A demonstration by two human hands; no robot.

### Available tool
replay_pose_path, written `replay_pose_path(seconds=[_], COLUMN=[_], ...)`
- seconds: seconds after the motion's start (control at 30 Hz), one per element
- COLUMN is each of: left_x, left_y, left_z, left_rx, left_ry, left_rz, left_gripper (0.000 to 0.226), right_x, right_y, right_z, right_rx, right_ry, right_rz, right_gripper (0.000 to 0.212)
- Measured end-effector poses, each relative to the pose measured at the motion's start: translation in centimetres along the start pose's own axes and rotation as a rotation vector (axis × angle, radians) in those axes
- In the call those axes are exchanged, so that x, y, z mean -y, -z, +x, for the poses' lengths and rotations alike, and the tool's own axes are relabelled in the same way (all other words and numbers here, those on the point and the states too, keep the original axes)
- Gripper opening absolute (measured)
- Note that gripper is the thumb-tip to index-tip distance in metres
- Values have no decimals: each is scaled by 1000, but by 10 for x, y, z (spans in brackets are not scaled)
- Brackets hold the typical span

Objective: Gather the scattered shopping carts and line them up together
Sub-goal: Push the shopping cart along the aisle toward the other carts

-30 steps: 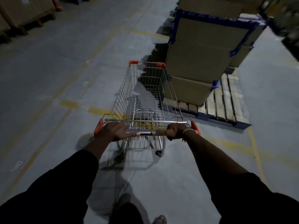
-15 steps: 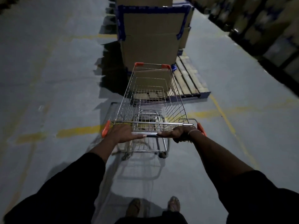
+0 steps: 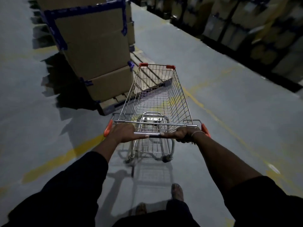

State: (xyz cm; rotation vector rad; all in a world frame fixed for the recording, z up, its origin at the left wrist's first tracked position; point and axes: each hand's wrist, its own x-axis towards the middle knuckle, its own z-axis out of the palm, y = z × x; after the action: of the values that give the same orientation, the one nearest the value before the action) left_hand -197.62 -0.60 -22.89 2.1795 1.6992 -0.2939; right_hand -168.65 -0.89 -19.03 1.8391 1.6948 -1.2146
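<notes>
One wire shopping cart (image 3: pixel 180 89) with orange corner caps stands straight ahead of me on the grey floor, its basket empty. My left hand (image 3: pixel 124 132) grips the left part of the metal handle bar. My right hand (image 3: pixel 183 134), with a thin band at the wrist, grips the right part. Both arms are stretched out in dark sleeves. The cart's nose points past the right side of a pallet of boxes. No other cart is in view.
A tall stack of cardboard boxes (image 3: pixel 91 46) with blue corner guards sits on a wooden pallet (image 3: pixel 113 104) just left of the cart. Dark racking with goods (image 3: pixel 246 25) lines the far right. Yellow floor lines (image 3: pixel 65 156) cross the aisle. My feet (image 3: pixel 177 191) show below.
The cart and my view have swung to the right. The pallet of boxes, which was ahead and to the right, now lies to the left. Both hands kept their grip on the handle.
</notes>
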Motion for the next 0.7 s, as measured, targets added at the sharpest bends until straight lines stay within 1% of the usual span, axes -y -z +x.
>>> replay_pose_path(seconds=[0.13, 0.23, 0.37, 0.5, 0.63, 0.7], left_x=[-33, -58, -99, -139, -182, -203], left_y=[8, 8, 10, 7, 5, 4], left_z=[17, 36, 58, 82, 105, 119], left_rx=[5, 3, 12, 5, 12, 16], left_ry=[-112, -188, -285, -393, -484, -525], left_rz=[46, 91, 146, 182, 219, 234], left_gripper=[92, 98, 96, 102, 100, 103], right_x=[-41, -70, -111, -151, -189, -209], right_y=[-3, -3, -4, -5, -5, -5], right_z=[-2, -13, -26, -38, -50, -53], right_rx=[-67, -103, -156, -216, -251, -275], right_ry=[-61, -113, -165, -199, -230, -246], right_rz=[78, 112, 149, 210, 261, 291], right_gripper=[90, 93, 94, 97, 94, 98])
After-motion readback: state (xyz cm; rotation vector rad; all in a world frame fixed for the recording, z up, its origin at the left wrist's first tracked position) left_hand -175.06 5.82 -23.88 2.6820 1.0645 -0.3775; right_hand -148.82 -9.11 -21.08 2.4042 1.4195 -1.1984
